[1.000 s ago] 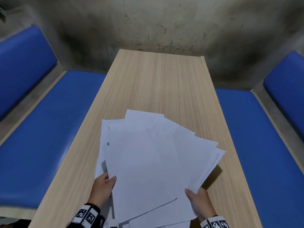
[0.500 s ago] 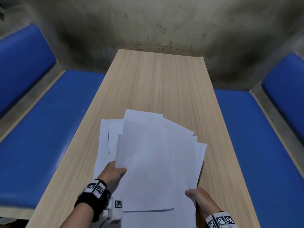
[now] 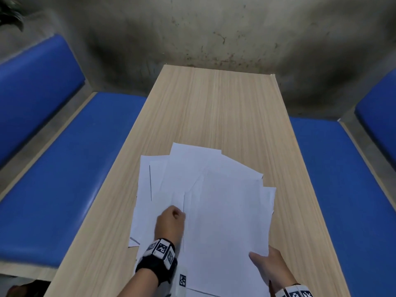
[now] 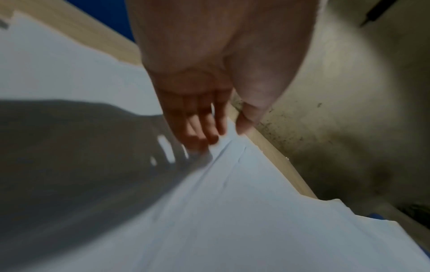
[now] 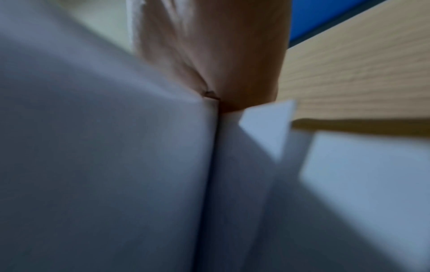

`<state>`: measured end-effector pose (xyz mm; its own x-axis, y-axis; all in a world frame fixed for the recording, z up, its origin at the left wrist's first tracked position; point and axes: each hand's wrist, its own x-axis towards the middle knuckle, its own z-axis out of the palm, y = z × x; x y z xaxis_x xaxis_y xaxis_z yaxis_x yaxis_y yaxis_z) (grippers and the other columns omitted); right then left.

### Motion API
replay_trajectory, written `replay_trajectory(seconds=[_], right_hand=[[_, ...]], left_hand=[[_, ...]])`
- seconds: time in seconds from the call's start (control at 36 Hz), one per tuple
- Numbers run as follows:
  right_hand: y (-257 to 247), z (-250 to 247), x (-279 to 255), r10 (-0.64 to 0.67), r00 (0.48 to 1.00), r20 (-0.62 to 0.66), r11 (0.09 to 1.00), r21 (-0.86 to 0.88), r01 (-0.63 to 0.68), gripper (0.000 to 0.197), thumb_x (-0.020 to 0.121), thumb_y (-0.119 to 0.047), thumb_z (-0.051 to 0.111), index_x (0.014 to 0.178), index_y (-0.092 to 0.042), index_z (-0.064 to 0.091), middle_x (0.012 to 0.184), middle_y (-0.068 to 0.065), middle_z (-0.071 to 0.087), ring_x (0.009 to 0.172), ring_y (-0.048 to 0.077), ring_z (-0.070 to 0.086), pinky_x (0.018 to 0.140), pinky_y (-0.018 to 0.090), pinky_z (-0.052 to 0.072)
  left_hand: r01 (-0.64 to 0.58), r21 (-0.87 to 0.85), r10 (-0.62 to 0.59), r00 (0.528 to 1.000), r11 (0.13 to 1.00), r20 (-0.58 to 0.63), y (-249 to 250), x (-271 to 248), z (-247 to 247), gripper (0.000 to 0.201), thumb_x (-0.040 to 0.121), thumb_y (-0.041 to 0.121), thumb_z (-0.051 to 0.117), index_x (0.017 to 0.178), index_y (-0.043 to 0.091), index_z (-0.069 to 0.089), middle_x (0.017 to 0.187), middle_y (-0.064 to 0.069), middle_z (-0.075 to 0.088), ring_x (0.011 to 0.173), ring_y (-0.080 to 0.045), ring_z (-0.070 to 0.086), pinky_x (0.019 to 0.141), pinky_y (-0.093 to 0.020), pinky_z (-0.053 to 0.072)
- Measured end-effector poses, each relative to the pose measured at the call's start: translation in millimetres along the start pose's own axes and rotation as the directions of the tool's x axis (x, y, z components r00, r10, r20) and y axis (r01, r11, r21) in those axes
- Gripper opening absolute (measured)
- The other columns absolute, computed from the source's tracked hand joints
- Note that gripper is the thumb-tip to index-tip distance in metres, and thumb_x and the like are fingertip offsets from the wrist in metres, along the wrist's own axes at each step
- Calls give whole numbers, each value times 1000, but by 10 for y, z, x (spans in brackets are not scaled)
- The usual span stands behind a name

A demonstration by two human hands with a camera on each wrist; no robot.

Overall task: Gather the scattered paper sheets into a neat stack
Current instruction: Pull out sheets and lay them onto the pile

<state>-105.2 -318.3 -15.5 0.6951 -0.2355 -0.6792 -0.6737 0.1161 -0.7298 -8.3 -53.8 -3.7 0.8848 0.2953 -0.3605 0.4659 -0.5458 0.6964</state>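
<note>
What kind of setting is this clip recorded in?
Probably a booth-style seating nook, like a canteen or diner: a long light wood-grain table flanked by blue padded benches, butted against a stained grey concrete wall.

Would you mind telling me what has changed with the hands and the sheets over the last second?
The left hand left the fan's near-left edge and moved forward onto the paper sheets, its fingers now pinching a sheet edge. The fanned-out right side has been drawn in, so the pile is narrower. The right hand still grips the near-right corner; the table is unchanged.
</note>
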Motion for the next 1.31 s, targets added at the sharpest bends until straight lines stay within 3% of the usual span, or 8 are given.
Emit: replay_trajectory(seconds=[0.19, 0.31, 0.39, 0.47, 0.58, 0.69, 1.06, 1.31], right_hand=[[98, -95, 117, -4, 999, -43, 999, -37, 2, 37, 81, 10, 58, 114, -6, 63, 109, 14, 72, 102, 35, 67, 100, 56, 45], [71, -51, 73, -14, 999, -49, 998, -59, 11, 30, 83, 10, 57, 96, -15, 65, 100, 7, 73, 96, 31, 67, 99, 49, 47], [80, -40, 80, -14, 998, -55, 998, -55, 11, 29, 83, 11, 57, 99, -12, 65, 95, 4, 72, 94, 29, 67, 98, 47, 47], [80, -43, 88, -15, 999, -51, 998, -55, 13, 32, 81, 12, 57, 109, -1, 65, 99, 12, 74, 94, 32, 69, 95, 50, 50], [49, -37, 70, -19, 998, -61, 1000, -22, 18, 31, 83, 16, 52, 102, -5, 63, 92, 9, 71, 87, 27, 67, 75, 34, 53], [40, -39, 73, -34, 999, -42, 998, -50, 32, 28, 84, 12, 54, 103, -7, 63, 94, 7, 71, 91, 27, 67, 90, 43, 50], [70, -9, 78, -52, 996, -68, 999, -13, 51, 32, 85, 14, 53, 105, -9, 60, 94, 6, 70, 89, 24, 66, 90, 41, 48], [79, -14, 84, -35, 997, -69, 999, -43, 32, 30, 84, 12, 55, 105, -9, 61, 97, 5, 70, 92, 25, 66, 93, 41, 47]], left_hand=[[181, 272, -164, 983, 945, -83, -195, 171, -127, 60, 83, 38, 61, 134, 11, 44, 130, -13, 51, 119, -33, 49, 93, -46, 47], [119, 165, -123, 992, 979, 19, -255, 108, -76, 47, 85, 35, 63, 125, 13, 51, 116, -6, 62, 104, -25, 60, 82, -31, 46], [109, 66, -114, 991, 992, 64, -248, 49, -65, 17, 84, 24, 68, 87, 15, 55, 81, 2, 54, 71, -18, 52, 66, -24, 38], [103, 40, -103, 995, 994, 0, -318, 69, -58, 28, 83, 16, 66, 62, 13, 49, 57, 3, 46, 50, -18, 39, 51, -24, 32], [96, 165, -77, 990, 982, -117, -319, 79, -157, 11, 89, 20, 63, 85, 9, 67, 90, -7, 61, 77, -24, 58, 68, -33, 50], [153, 306, -101, 979, 940, -178, -331, 99, -235, 15, 90, 25, 60, 96, 15, 69, 116, -6, 56, 106, -29, 50, 83, -39, 46], [-34, 464, 95, 990, 885, -109, -300, 37, -282, 25, 94, 20, 52, 116, 14, 63, 136, -3, 51, 115, -27, 53, 95, -39, 41], [-135, 403, 189, 977, 905, -97, -343, 23, -262, 24, 92, 12, 54, 115, 9, 59, 120, -8, 61, 99, -28, 61, 78, -39, 49]])
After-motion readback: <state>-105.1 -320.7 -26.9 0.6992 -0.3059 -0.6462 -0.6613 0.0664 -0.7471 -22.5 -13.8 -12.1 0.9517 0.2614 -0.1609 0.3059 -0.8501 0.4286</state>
